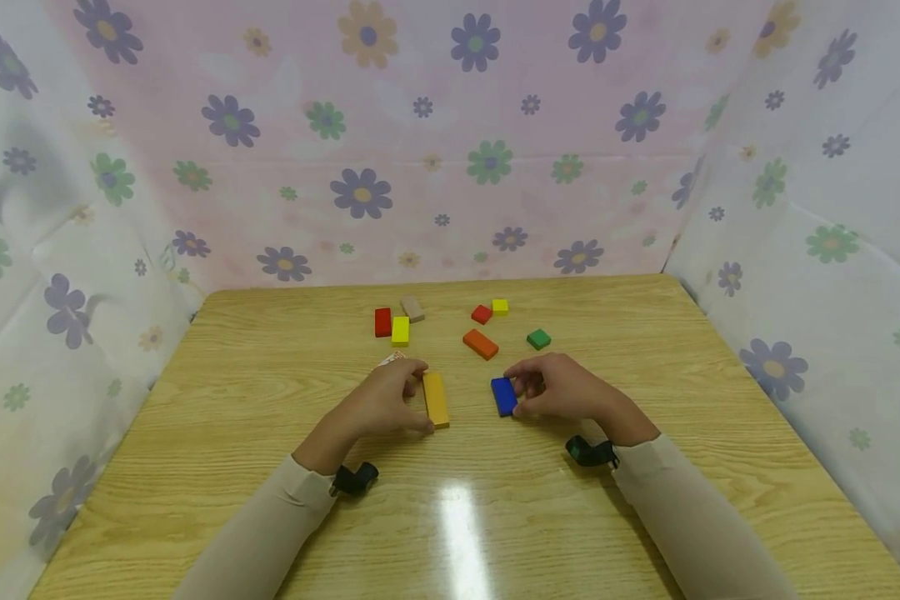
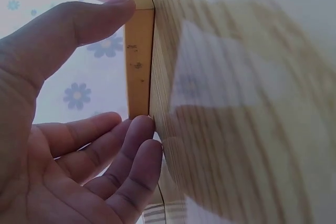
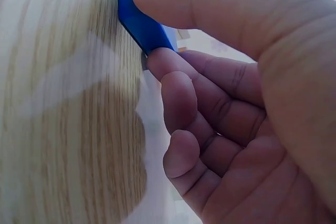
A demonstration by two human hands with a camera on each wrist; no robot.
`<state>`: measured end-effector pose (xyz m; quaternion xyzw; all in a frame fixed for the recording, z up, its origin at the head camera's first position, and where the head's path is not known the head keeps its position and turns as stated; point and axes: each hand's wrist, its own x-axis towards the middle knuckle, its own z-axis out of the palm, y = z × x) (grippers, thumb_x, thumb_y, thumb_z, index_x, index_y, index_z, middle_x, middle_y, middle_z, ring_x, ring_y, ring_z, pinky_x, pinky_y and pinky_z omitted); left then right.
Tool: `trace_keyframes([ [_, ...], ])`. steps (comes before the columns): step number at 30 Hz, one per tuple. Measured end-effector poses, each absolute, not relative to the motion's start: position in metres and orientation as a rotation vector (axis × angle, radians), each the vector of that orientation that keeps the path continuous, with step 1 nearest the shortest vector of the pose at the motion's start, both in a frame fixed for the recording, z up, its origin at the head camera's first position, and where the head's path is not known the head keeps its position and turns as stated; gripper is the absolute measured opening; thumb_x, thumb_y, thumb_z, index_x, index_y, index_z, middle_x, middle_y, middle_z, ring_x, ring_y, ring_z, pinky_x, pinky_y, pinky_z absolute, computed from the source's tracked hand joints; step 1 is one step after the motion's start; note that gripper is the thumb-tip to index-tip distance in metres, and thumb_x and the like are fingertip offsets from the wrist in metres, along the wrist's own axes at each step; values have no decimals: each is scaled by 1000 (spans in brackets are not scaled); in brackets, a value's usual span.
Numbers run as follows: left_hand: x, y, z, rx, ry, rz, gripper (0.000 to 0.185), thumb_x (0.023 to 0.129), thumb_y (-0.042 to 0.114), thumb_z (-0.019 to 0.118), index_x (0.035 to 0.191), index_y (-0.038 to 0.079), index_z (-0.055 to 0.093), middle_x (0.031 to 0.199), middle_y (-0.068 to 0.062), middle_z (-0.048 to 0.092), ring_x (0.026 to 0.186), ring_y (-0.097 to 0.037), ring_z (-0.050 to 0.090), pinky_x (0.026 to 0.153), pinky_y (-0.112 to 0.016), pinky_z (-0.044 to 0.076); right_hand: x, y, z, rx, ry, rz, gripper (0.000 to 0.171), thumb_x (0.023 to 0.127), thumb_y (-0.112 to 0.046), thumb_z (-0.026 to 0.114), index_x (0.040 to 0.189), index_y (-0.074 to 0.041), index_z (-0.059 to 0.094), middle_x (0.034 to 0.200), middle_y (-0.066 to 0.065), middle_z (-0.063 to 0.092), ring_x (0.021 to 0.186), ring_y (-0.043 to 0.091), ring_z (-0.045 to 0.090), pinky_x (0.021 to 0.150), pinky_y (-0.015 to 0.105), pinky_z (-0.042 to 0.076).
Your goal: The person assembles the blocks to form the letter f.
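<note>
left hand point(image 1: 385, 398) pinching long yellow block point(image 1: 436, 399) end to end, table point(image 1: 232, 400) centre | right hand point(image 1: 562, 389) gripping blue block point(image 1: 503, 396) at 3 o'clock | step: both grasped, flat | next, likely: lift cleanly

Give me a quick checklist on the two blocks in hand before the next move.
1. Left hand on the long yellow block: ok, thumb at the near end and fingers at the far end.
2. Right hand on the blue block: ok, thumb and fingers pinch its ends.
3. Both blocks flat on the table: ok, neither is lifted.
4. Gap between the two blocks: ok, they lie apart, nothing between them.
5. Orange block out of the way: ok, it lies beyond the hands.
6. Firmness of each grip: cannot tell.
</note>
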<state>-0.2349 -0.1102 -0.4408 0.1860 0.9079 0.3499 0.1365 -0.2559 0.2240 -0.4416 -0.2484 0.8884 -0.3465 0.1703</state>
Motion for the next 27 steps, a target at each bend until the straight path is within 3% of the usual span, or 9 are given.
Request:
trace_keyframes([
  [11,-234,-115,-437,583,2659,939,95,71,36,97,149,5,52,131,-2,62,111,-19,55,103,-39,50,-252,219,-441,-746,2488,-999,51,83,-28,89,129,-14,71,101,-5,73,89,15,67,77,29,58],
  [18,-233,-114,-435,598,2674,930,97,71,34,97,150,3,50,140,-5,59,121,-20,56,110,-41,47,-250,216,-442,-755,2466,-1011,50,82,-27,89,127,-14,72,100,-5,73,88,14,68,78,28,59],
  [27,-233,-113,-436,581,2695,914,95,70,36,97,147,2,52,137,-5,61,122,-20,56,111,-42,46,-243,206,-435,-779,2433,-1022,53,79,-26,92,126,-12,73,99,-3,74,88,15,68,79,28,59],
])
